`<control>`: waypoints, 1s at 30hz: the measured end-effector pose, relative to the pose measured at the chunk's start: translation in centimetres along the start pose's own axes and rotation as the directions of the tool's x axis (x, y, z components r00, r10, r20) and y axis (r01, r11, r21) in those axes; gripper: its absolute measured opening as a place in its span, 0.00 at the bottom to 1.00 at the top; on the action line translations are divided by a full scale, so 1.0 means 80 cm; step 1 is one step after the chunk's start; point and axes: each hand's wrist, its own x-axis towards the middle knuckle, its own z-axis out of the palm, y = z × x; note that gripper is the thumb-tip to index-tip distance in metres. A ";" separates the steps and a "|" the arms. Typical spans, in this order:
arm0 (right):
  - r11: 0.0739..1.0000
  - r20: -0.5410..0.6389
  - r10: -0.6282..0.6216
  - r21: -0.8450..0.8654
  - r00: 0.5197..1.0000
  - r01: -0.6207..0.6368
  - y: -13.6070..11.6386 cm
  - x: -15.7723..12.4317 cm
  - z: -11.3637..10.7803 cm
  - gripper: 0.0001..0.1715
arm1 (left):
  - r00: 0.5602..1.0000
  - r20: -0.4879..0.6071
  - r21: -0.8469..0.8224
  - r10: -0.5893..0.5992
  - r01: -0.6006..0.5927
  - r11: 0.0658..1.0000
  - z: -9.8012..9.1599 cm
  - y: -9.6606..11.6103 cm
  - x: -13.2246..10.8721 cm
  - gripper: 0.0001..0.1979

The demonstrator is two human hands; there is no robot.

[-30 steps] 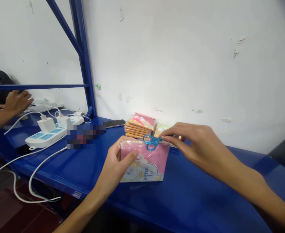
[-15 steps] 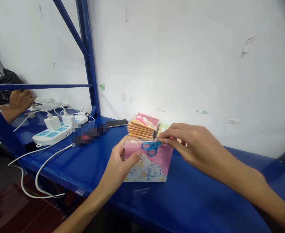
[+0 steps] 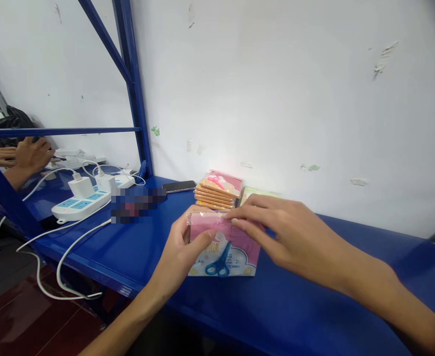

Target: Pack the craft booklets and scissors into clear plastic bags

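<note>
A pink clear-wrapped packet (image 3: 236, 247) with a cartoon print stands on the blue shelf (image 3: 295, 306). Small blue scissors (image 3: 217, 264) lie inside it near its bottom edge. My left hand (image 3: 176, 257) grips the packet's left side, thumb on its front. My right hand (image 3: 277, 232) presses its fingertips together on the packet's top opening. Behind the packet is a stack of similar orange and pink packets (image 3: 217, 190) against the wall.
A black phone (image 3: 178, 186) lies left of the stack. A white power strip (image 3: 87, 198) with chargers and white cables (image 3: 54, 252) sits further left. Another person's hand (image 3: 32, 155) rests at the far left behind a blue upright post (image 3: 136, 113).
The blue scissors went from my right fingers at the packet's mouth down to the packet's bottom. My right hand now pinches the top edge.
</note>
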 end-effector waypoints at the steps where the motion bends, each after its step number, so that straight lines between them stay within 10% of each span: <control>1: 1.000 -0.029 0.027 -0.014 0.999 -0.028 0.002 0.000 -0.003 0.16 | 1.000 -0.007 0.013 -0.002 0.002 1.000 0.000 0.000 0.000 0.12; 6: 0.990 0.040 0.138 0.021 0.990 -0.139 0.036 0.001 -0.012 0.30 | 0.994 -0.058 0.005 -0.098 0.098 0.995 -0.001 0.002 0.005 0.13; 12: 0.805 0.305 0.226 0.476 0.925 -0.353 0.074 -0.027 0.031 0.19 | 0.923 0.028 -0.040 -0.383 0.384 0.923 -0.008 -0.015 0.013 0.14; 18: 0.716 0.294 0.332 0.540 0.896 -0.442 0.078 -0.079 0.108 0.24 | 0.940 0.102 0.637 -0.327 0.190 0.747 -0.016 -0.044 0.021 0.11; 25: 0.905 0.085 0.327 0.260 0.941 -0.338 0.071 -0.083 0.127 0.20 | 0.985 0.076 0.893 -0.155 0.002 0.451 -0.006 -0.047 0.013 0.07; 30: 0.944 0.071 0.264 0.185 0.962 -0.273 0.077 -0.088 0.131 0.17 | 0.980 0.150 0.910 -0.130 -0.086 0.405 -0.009 -0.054 0.015 0.07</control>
